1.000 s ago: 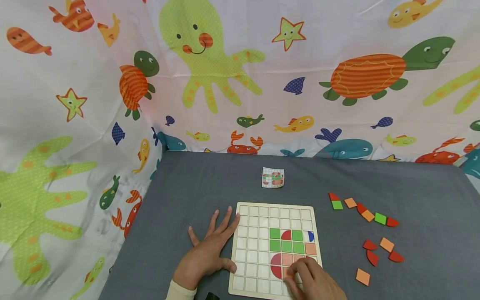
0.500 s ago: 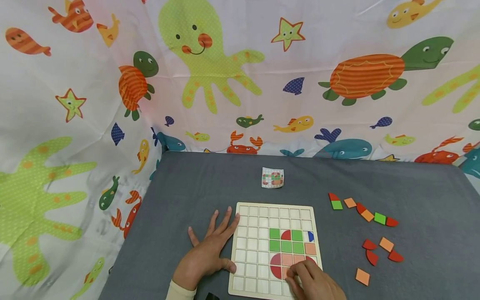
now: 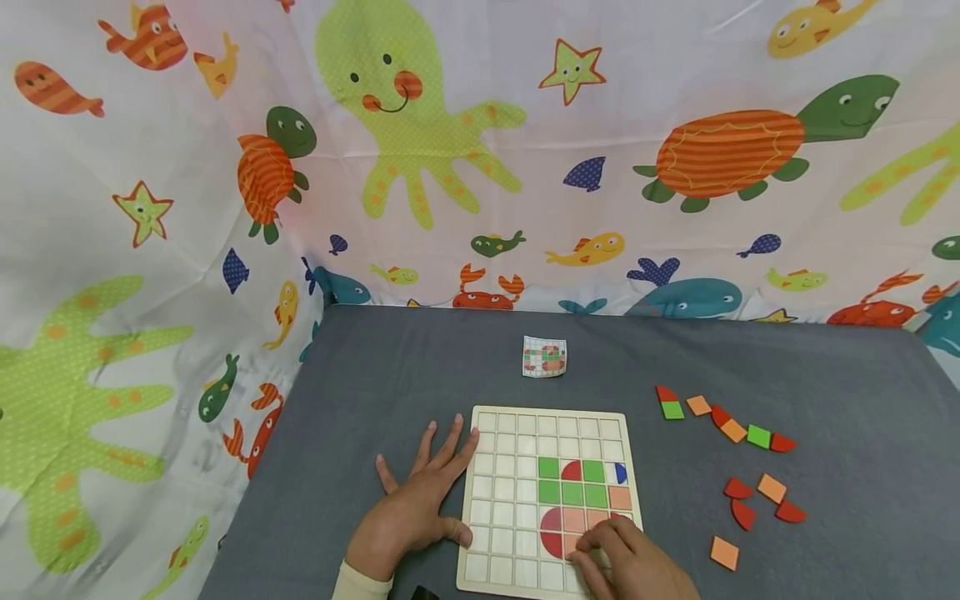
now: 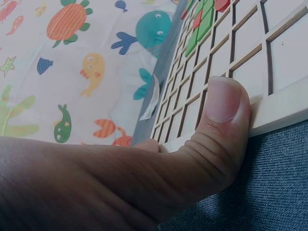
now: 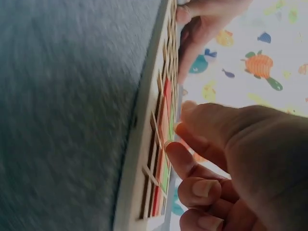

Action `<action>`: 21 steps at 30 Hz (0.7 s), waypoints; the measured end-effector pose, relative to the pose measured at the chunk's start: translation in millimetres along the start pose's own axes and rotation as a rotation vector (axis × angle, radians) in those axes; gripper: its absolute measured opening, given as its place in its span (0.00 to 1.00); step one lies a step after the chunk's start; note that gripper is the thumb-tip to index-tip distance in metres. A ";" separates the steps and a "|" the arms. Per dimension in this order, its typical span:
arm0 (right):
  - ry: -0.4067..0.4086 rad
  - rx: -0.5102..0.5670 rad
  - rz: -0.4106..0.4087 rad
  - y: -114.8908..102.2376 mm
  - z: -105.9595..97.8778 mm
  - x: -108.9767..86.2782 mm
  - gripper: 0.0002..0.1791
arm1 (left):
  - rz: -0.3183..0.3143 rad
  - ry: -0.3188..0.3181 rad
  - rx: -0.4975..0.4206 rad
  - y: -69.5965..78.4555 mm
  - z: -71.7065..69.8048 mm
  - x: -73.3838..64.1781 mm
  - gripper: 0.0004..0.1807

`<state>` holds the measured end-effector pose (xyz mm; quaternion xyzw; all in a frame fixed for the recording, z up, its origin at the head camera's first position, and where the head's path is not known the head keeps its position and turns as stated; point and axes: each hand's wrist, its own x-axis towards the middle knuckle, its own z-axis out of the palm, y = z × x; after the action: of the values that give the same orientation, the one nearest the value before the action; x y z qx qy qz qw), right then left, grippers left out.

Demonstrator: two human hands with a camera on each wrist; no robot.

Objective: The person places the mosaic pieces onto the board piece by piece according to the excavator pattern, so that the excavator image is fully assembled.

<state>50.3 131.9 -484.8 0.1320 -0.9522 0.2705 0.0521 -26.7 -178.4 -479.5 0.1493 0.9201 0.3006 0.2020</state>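
Note:
A pale wooden grid board (image 3: 504,488) lies on the grey cloth. My left hand (image 3: 416,517) is spread at its left edge, with the thumb (image 4: 225,103) on the rim. My right hand (image 3: 633,560) has its fingers curled over the lower right part, where thumb and index fingertips pinch at an orange square tile (image 3: 571,543) in a cell. Two red quarter-round tiles (image 3: 551,531) sit left of it, several green squares (image 3: 573,493) above. In the right wrist view, the fingertips (image 5: 172,148) are right at the board's coloured tiles. My right hand covers nearby cells.
Loose red, green and orange tiles (image 3: 724,552) are scattered on the cloth to the right. A small printed pattern card (image 3: 544,357) lies behind the board. A white curtain with sea animals (image 3: 480,150) rises along the back and left.
The right hand's fingertips shift slightly at the orange square tile. My left hand stays in place on the board's edge, and the loose tiles have not moved.

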 end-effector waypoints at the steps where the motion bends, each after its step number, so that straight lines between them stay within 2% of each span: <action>1: 0.003 -0.004 0.028 -0.2 -2.5 1.0 0.15 | -0.011 -0.006 -0.001 2.3 -1.5 -0.6 0.74; 4: 0.046 -0.029 0.085 3.5 -11.6 3.9 0.14 | -0.006 -0.004 -0.006 0.2 -0.4 0.1 0.74; 6: 0.066 -0.054 0.118 9.1 -18.5 5.7 0.12 | -0.015 -0.004 -0.002 3.8 -2.4 -1.1 0.74; 12: -0.026 -0.112 0.281 31.1 -40.3 6.8 0.08 | -0.050 -0.021 0.010 9.1 -4.7 -2.4 0.74; 14: -0.007 -0.133 0.298 38.3 -44.3 5.2 0.09 | -0.060 -0.025 0.004 12.4 -6.7 -3.0 0.74; 17: 0.050 -0.158 0.300 48.1 -47.4 2.2 0.09 | -0.042 -0.019 0.001 11.1 -6.1 -2.8 0.74; 21: 0.087 -0.171 0.311 61.2 -51.2 -2.1 0.09 | -0.037 -0.023 -0.001 9.6 -5.4 -2.9 0.74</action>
<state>36.6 209.5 -472.4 -0.0338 -0.9775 0.1987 0.0619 -25.1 -174.8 -468.8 0.1357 0.9201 0.2956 0.2182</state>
